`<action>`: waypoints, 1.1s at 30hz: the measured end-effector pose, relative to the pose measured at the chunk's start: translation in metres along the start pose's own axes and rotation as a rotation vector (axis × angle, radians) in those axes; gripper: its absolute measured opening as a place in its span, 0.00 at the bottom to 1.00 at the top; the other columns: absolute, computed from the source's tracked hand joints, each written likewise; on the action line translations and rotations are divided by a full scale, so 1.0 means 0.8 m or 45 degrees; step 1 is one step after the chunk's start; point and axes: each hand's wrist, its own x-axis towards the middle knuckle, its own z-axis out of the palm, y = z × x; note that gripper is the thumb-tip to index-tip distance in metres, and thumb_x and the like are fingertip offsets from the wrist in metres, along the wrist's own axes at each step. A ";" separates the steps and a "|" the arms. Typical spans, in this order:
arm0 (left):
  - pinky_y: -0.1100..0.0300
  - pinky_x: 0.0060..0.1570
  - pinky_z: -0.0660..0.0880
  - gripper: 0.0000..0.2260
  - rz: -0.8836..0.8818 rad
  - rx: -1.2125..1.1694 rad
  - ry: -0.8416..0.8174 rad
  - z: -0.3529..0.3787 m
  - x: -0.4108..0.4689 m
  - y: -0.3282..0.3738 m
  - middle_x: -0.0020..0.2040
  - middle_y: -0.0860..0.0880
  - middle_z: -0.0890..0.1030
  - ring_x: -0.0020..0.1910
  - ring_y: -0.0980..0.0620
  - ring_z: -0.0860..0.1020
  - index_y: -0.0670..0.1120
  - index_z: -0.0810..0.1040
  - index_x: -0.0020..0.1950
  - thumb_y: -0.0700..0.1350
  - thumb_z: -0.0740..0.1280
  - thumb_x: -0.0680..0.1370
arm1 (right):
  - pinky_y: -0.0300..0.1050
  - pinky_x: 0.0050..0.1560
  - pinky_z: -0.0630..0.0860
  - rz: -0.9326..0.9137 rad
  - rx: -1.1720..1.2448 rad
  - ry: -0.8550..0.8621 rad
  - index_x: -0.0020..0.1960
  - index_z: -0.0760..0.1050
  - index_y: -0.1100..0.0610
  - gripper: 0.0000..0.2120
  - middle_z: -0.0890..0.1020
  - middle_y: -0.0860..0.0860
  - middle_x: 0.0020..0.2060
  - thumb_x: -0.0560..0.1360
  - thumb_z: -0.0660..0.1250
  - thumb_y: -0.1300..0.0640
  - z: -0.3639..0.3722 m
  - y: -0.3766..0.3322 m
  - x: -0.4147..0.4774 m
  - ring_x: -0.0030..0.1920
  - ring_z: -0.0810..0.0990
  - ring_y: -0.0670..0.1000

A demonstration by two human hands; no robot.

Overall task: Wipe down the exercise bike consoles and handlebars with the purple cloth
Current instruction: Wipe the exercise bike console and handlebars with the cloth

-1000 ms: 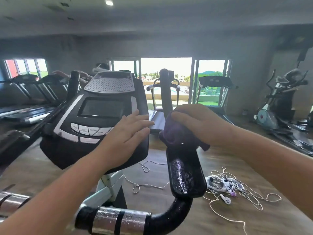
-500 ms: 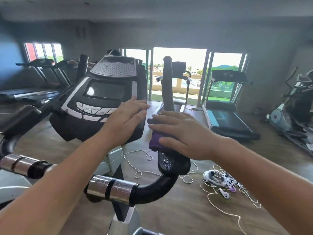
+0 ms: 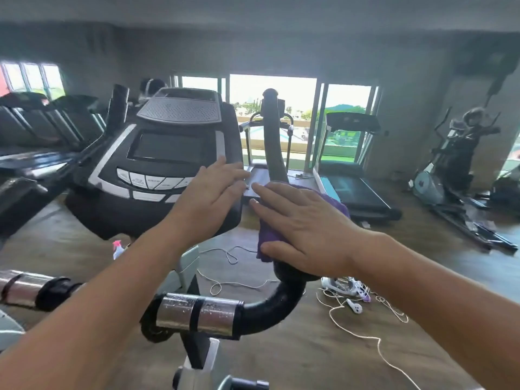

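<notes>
The exercise bike's black console [image 3: 168, 153] with a dark screen and a row of white buttons stands ahead on the left. My left hand [image 3: 209, 197] rests flat on its right edge, fingers straight. The black right handlebar [image 3: 271, 142] rises beside the console and curves down to a wet chrome grip [image 3: 197, 313]. The purple cloth [image 3: 267, 237] is wrapped over the handlebar's bend. My right hand [image 3: 304, 232] presses the cloth against the bar with fingers stretched out; most of the cloth is hidden beneath it.
Treadmills [image 3: 354, 175] stand ahead by the windows and along the left wall. An elliptical trainer [image 3: 455, 164] is at the right. A tangle of white cords and small devices [image 3: 349, 291] lies on the wooden floor. A spray bottle [image 3: 118, 249] stands below the console.
My right hand has slid the cloth along the handlebar and flattened from a curled grip to stretched fingers. My left hand stays on the console's right edge. The view has shifted.
</notes>
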 end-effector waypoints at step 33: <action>0.45 0.80 0.46 0.19 0.066 -0.018 -0.034 0.004 -0.001 -0.012 0.75 0.55 0.71 0.81 0.53 0.55 0.55 0.76 0.69 0.55 0.54 0.82 | 0.53 0.84 0.43 0.552 0.121 0.063 0.85 0.47 0.52 0.43 0.48 0.48 0.85 0.77 0.34 0.30 0.029 -0.067 -0.042 0.84 0.44 0.48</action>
